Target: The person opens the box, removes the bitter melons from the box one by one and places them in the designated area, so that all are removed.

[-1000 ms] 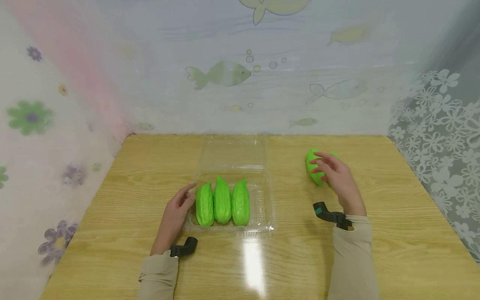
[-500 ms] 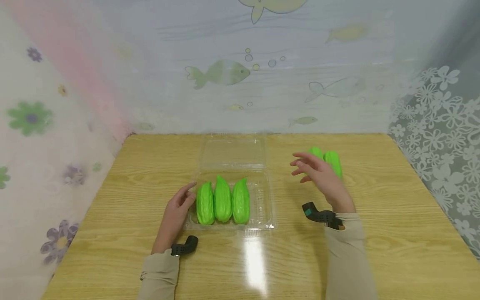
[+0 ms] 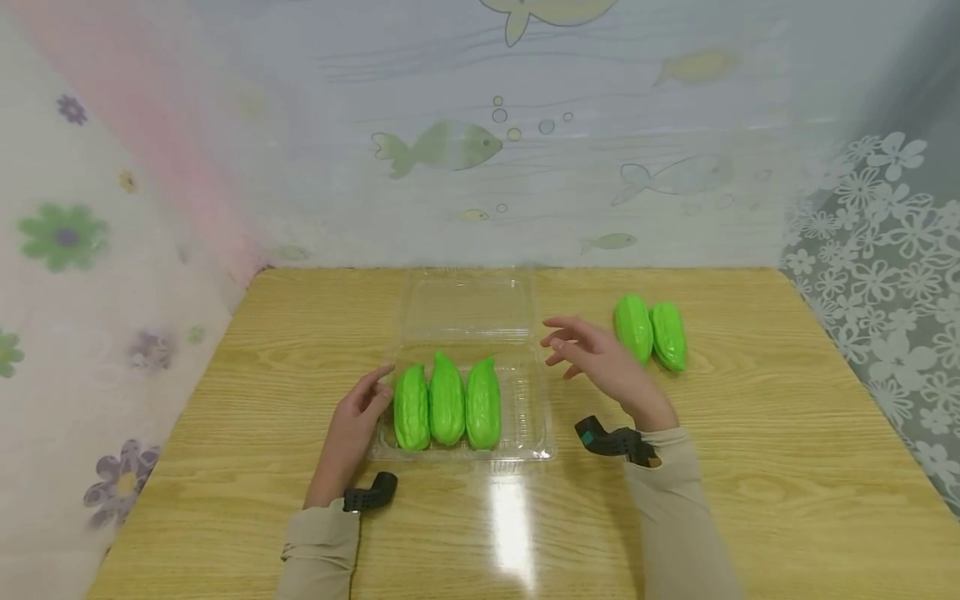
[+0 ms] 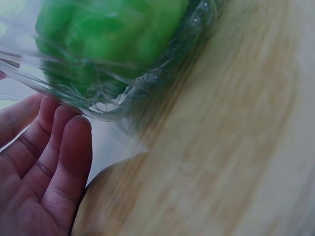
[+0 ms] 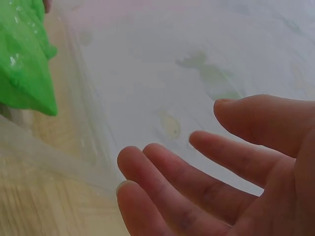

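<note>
Three bright green bitter melons (image 3: pixel 447 400) stand side by side in a clear plastic clamshell box (image 3: pixel 536 417), its lid (image 3: pixel 467 302) folded back on the table. Along the box's left edge rests my left hand (image 3: pixel 357 425); in the left wrist view its fingertips (image 4: pixel 76 135) touch the outside of the rim, fingers loosely bent. My right hand (image 3: pixel 600 358) hovers just right of the box, holding nothing, fingers spread and relaxed. Behind it on the table lie two more bitter melons (image 3: pixel 668 336), side by side. The right wrist view shows a melon tip (image 5: pixel 29 73) at upper left.
The wooden table (image 3: pixel 780 467) meets a fish-patterned covering (image 3: pixel 442 225) at the back. Flowered sheets hang at the left (image 3: pixel 112 333) and right. Each wrist wears a black camera mount (image 3: pixel 611 437).
My right hand has moved left, away from the two melons on the table toward the box, uncovering them. The left hand and the box have stayed in place.
</note>
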The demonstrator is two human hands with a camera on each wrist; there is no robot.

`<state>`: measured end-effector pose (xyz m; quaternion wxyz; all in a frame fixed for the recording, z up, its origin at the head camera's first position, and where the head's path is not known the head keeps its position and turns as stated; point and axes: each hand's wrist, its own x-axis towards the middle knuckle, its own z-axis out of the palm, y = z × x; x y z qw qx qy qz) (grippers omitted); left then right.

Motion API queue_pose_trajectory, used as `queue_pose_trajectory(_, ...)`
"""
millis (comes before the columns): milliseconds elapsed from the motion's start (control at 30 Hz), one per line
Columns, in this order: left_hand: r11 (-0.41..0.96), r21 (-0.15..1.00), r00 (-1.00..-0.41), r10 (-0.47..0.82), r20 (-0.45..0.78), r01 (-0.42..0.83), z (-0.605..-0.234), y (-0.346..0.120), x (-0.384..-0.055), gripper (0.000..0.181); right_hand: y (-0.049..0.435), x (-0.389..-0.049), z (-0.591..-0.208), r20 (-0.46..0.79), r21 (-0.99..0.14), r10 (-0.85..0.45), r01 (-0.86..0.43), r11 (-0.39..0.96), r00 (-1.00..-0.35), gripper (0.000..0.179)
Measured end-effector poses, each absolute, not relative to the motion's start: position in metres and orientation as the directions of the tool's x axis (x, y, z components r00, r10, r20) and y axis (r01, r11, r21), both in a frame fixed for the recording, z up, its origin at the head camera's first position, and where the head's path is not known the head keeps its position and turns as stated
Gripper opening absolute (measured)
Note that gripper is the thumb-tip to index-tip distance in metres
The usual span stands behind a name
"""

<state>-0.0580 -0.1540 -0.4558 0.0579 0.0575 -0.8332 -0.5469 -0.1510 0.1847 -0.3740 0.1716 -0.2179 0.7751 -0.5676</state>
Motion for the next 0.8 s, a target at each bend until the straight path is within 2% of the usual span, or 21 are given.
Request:
queue_pose_trajectory(367,0.404,0.914,-0.986,-0.163,0.033,-0.036,-0.458,-0.156,-0.063,0.038,0.152,-0.133,-0.353,-0.076,-0.951,-0.598,-0.122,0.283,-0.798,0.041)
queue_pose_trajectory(633,0.395,0.918,-0.989,-0.146,0.034,-0.027,-0.461,-0.156,-0.063,0.040,0.135,-0.135,-0.376,-0.103,-0.945,-0.627,-0.121,0.305,-0.772,0.042)
queue_pose_trajectory(800,0.396,0.918,-0.988,-0.150,0.032,-0.030,-0.460,-0.156,-0.063,0.039,0.128,-0.136,-0.388,-0.107,-0.918,-0.615,-0.160,0.363,-0.781,0.043)
